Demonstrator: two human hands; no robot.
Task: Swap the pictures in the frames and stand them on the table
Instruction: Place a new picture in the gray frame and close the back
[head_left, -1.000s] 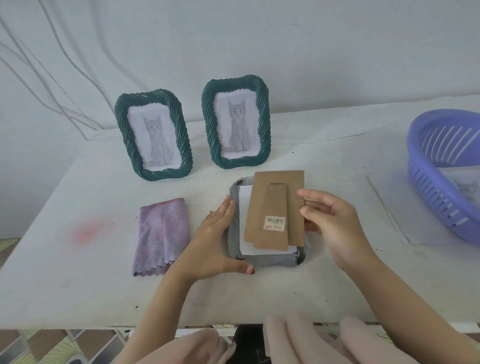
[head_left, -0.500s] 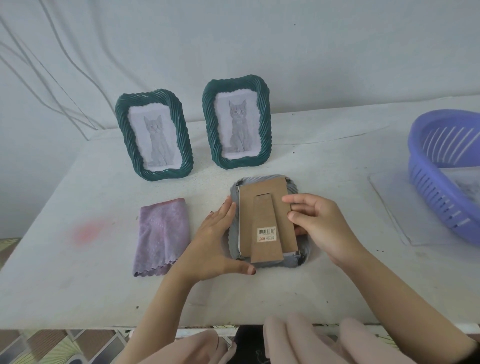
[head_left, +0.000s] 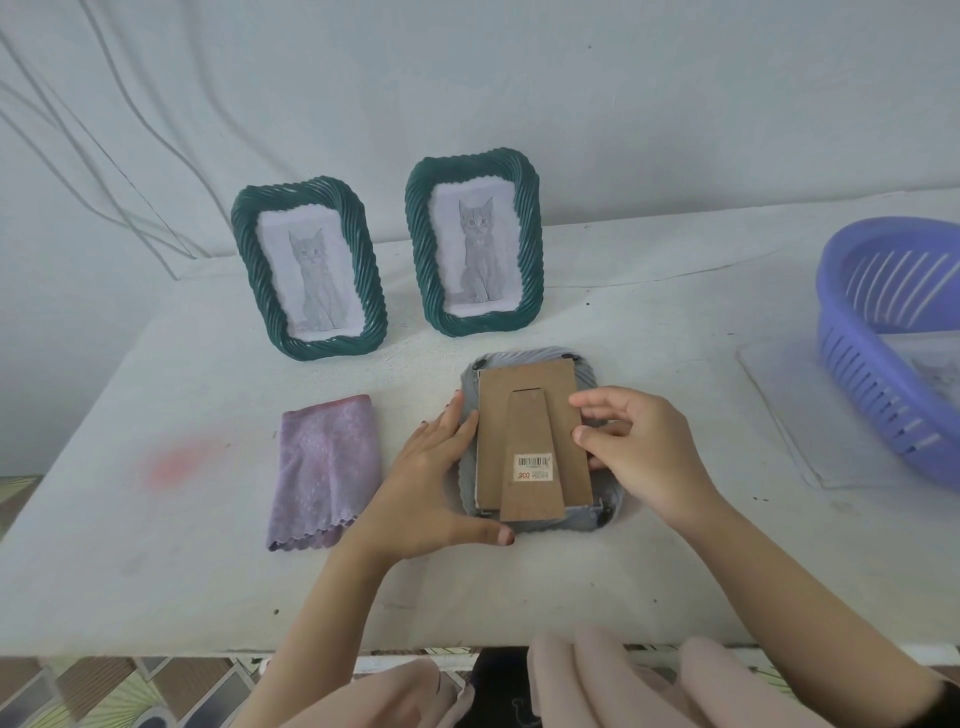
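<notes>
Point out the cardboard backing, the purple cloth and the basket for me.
cardboard backing (head_left: 532, 436): head view, on its stand flap.
purple cloth (head_left: 324, 467): head view, middle of the fabric.
basket (head_left: 852, 374): head view, slatted near wall.

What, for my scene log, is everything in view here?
table: 1, white, under everything
standing frames: 2, dark green, table back, cat pictures inside
face-down frame: 1, grey, table centre
cardboard backing: 1, brown, on face-down frame
cloth: 1, lilac, left of face-down frame
basket: 1, purple, table right
flat sheet: 1, translucent, beside basket
left hand: 1, fingers straight against face-down frame's left side
right hand: 1, fingers pinching cardboard backing's right edge
</notes>
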